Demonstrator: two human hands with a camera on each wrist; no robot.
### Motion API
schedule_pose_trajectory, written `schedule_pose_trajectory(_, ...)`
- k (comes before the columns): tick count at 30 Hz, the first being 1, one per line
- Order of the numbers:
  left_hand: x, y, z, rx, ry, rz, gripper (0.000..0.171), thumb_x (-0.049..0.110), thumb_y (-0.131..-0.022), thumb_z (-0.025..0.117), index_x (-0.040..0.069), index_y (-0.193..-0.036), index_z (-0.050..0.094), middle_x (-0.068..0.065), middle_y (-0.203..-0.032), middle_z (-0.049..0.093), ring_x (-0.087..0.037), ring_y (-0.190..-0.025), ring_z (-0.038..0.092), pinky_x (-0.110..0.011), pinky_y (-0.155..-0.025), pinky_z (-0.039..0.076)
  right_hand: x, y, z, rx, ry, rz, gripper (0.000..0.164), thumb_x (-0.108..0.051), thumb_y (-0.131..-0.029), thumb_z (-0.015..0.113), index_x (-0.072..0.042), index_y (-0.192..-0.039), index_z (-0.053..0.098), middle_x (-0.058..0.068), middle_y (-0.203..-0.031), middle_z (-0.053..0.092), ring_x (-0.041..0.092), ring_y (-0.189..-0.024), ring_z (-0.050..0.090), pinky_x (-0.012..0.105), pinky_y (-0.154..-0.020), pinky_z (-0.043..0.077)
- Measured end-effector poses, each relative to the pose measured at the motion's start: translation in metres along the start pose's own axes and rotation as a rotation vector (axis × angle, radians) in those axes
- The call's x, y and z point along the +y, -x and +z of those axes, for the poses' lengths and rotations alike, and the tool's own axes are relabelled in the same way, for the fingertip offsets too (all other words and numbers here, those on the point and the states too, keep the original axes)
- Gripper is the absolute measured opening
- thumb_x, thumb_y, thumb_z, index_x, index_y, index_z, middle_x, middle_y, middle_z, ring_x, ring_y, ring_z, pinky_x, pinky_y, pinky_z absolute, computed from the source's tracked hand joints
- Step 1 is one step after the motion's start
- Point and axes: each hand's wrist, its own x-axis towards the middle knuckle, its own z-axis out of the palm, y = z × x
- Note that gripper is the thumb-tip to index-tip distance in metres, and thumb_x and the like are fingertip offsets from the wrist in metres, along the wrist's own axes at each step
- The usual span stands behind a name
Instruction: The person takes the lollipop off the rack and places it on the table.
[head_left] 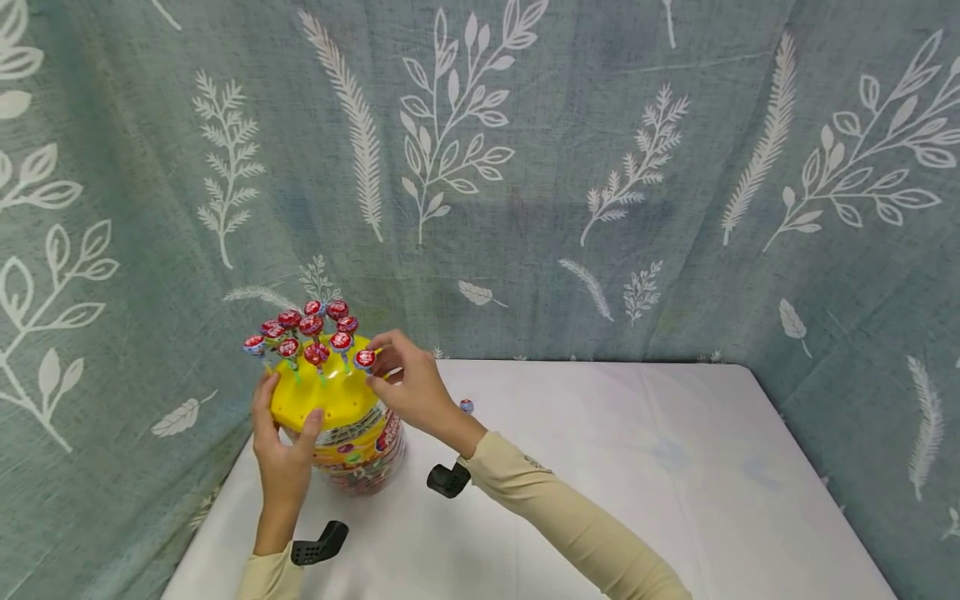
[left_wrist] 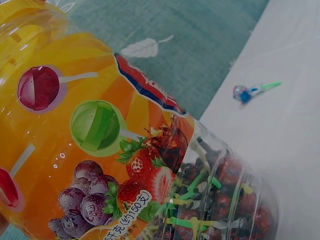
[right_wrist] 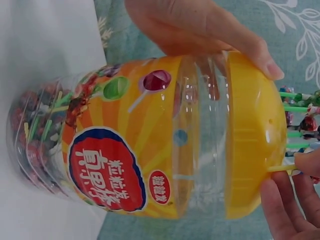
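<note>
A clear plastic lollipop jar with a yellow lid stands at the left of the table. Several lollipops in red wrappers stick up from holes in the lid. My left hand grips the lid's side, thumb in front. With thumb and fingers, my right hand pinches one lollipop at the lid's right edge; its yellow stick meets the lid in the right wrist view. More lollipops lie in the jar's bottom, behind its fruit-printed label.
A single loose lollipop with a green stick lies on the white table, to the right of the jar. Behind the table hangs a green-blue curtain with white leaf prints. Black wrist camera mounts jut from both sleeves.
</note>
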Motion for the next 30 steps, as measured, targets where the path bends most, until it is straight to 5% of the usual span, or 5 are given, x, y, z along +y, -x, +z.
schedule_pose_trajectory(16,0.003,0.001,-0.002,0.0,-0.001,-0.016,0.073,0.016,-0.085,0.064,0.029,-0.148,0.028,0.011,-0.154,0.017,-0.016,-0.132,0.03,-0.039,-0.109,0.023,-0.004,-0.003,0.002,0.06,-0.044,-0.039,0.034,0.003,-0.083,0.065,-0.009,-0.111,0.051,0.007,-0.091,0.066,0.007,-0.077,0.061,0.019,-0.067,0.051)
schedule_pose_trajectory(30,0.001,0.002,0.0,-0.003,-0.02,-0.016,0.073,0.016,-0.086,0.063,0.031,-0.148,0.027,0.011,-0.154,0.016,-0.015,-0.129,0.032,-0.028,-0.106,0.027,-0.043,0.015,-0.027,0.063,-0.135,-0.034,0.034,0.01,-0.082,0.062,0.006,-0.113,0.049,0.025,-0.092,0.063,0.035,-0.083,0.062,0.025,-0.068,0.052)
